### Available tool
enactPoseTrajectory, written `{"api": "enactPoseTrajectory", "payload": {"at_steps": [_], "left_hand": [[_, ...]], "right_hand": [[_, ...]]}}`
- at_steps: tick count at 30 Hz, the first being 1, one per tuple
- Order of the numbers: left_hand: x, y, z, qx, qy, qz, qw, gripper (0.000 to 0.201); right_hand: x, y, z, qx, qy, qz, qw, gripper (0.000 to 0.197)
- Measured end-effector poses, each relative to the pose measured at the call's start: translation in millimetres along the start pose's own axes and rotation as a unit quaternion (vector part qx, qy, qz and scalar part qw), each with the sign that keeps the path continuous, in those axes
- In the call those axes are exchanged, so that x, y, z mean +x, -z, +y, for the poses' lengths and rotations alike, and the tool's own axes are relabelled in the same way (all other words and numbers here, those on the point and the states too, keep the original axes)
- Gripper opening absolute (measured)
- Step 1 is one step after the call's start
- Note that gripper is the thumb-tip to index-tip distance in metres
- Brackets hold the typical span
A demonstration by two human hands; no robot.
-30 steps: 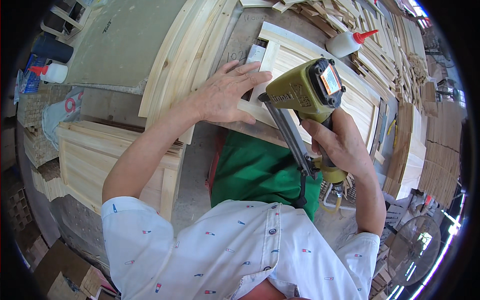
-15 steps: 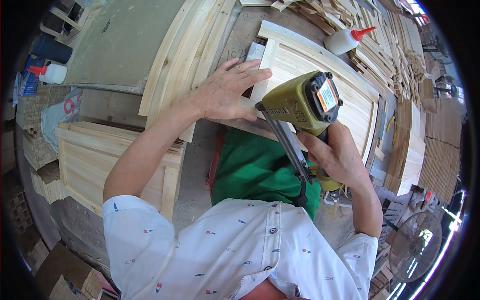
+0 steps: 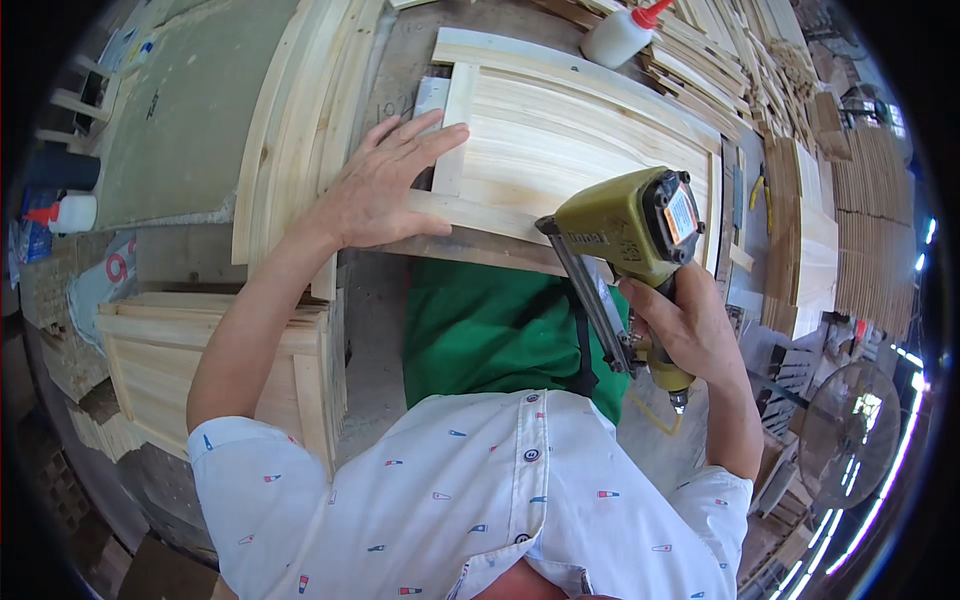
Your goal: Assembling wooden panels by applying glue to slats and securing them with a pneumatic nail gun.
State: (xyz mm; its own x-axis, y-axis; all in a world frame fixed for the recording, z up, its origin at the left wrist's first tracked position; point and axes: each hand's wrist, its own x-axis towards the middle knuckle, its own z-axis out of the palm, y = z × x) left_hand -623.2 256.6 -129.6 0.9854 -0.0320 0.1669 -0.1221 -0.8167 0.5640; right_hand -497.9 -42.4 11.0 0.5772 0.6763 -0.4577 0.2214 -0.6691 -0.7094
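A pale wooden framed panel [image 3: 580, 130] lies on the bench in front of me. My left hand [image 3: 385, 190] rests at its left end, fingers spread, fingertips over the side strip and thumb by the near corner. In my right hand [image 3: 685, 320] is an olive-green nail gun [image 3: 615, 220], gripped by its handle. The gun's nose is over the panel's near strip, right of my left hand; whether it touches the wood I cannot tell. Its slanted black magazine points down toward my green apron [image 3: 480, 320].
Long wooden boards [image 3: 305, 130] are stacked left of the panel, with more framed panels [image 3: 215, 350] below. White glue bottles with red tips stand behind the panel [image 3: 618, 40] and at far left [image 3: 75, 213]. Wood strips [image 3: 700, 75] pile at the back right; a fan [image 3: 850, 435] stands at right.
The nail gun has moved right along the panel's near strip, away from the left corner. My left hand stays at the panel's left end. The whole view has shifted somewhat.
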Motion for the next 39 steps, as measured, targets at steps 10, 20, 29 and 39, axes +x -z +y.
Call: {"api": "enactPoseTrajectory", "payload": {"at_steps": [10,20,29,39], "left_hand": [[6,5,4,0.035,0.013,-0.047,0.998,0.092],[7,6,10,0.061,0.022,-0.054,0.996,0.09],[-3,4,19,0.083,0.054,-0.043,0.994,0.084],[-21,-15,60,0.122,0.126,0.026,0.984,0.061]], "right_hand": [[-57,47,53,0.088,-0.157,0.139,0.974,0.02],[-56,54,69,0.102,-0.135,0.135,0.976,0.02],[-53,65,70,0.056,-0.116,0.094,0.987,0.018],[-58,118,112,0.191,-0.109,0.235,0.947,0.019]]}}
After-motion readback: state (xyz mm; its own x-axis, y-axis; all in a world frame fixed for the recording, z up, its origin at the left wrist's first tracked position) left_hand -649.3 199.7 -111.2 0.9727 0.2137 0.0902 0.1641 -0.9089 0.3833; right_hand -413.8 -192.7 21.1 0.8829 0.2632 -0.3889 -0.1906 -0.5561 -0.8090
